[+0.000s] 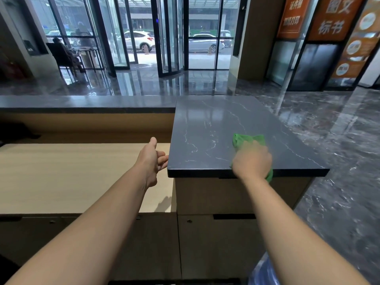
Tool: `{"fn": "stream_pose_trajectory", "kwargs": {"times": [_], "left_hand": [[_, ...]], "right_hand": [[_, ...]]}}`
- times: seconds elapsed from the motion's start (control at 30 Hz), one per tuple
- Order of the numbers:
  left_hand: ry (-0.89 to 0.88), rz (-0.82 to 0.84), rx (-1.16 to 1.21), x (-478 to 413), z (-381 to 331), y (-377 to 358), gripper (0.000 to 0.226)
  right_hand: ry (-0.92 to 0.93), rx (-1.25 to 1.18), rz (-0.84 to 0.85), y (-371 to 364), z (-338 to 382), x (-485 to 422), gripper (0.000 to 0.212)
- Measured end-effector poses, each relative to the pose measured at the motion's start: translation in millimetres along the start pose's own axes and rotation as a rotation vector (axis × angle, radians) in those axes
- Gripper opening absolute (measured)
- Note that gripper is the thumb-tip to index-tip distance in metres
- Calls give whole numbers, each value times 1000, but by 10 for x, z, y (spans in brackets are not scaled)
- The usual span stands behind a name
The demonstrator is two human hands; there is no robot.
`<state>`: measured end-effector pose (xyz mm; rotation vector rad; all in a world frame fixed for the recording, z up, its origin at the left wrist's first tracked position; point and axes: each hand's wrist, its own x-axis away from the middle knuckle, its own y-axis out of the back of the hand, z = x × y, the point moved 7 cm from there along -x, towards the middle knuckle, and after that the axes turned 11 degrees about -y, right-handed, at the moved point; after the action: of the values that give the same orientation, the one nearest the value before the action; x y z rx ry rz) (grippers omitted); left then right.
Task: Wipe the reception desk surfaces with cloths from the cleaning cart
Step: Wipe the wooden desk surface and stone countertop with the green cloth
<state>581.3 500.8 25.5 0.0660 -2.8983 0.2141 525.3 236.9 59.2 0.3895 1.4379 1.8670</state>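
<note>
A green cloth (246, 139) lies bunched on the dark marble-look raised desk top (207, 128), near its front edge. My right hand (252, 161) is on top of the cloth and grips it, with part of the cloth hanging over the front edge below my wrist. To the left, my left hand (152, 161) hovers over the lower light wood desk surface (61, 173), fingers relaxed and loosely spread, fingertips just beside the raised top's left corner, holding nothing.
A long dark counter ledge (82, 102) runs along the back of the desk. Wood cabinet fronts (205, 243) stand below the raised top. Glossy marble floor (339, 161) lies to the right. Glass revolving doors (170, 38) and a seated person (63, 52) are far ahead.
</note>
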Motion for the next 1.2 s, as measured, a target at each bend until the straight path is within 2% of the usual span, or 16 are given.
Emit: {"fn": "stream_pose_trajectory", "kwargs": {"times": [0.17,0.3,0.37,0.43,0.53,0.63,0.7,0.93,1.0,1.2], "left_hand": [[71,60,116,41,59,16,72],[92,75,277,68,54,62,75],[-4,-3,168,38,20,162,73],[-189,-96,-42,36,-109,260,66],[-376,-44,-278,62,-299,201,61],[-303,106,-497,37,-264,33,77],[-217,158,-518,-27,-187,-29,84],[25,278,-162,-451,48,-8,92],[33,273,-71,-585,51,-52,88],[2,301,-69,-1185,-60,-202,88]], "right_hand": [[88,-50,6,-142,657,565,30],[343,-77,77,-237,1178,968,32],[500,-112,152,-246,1323,1056,30],[620,-159,286,-231,1367,1039,37],[728,-213,455,-187,1350,992,42],[745,-233,485,-177,1353,972,38],[738,-232,460,-185,1376,963,30],[748,-201,439,-258,1606,777,14],[736,-193,445,-320,1696,659,13],[688,-175,447,-529,1987,187,15]]}}
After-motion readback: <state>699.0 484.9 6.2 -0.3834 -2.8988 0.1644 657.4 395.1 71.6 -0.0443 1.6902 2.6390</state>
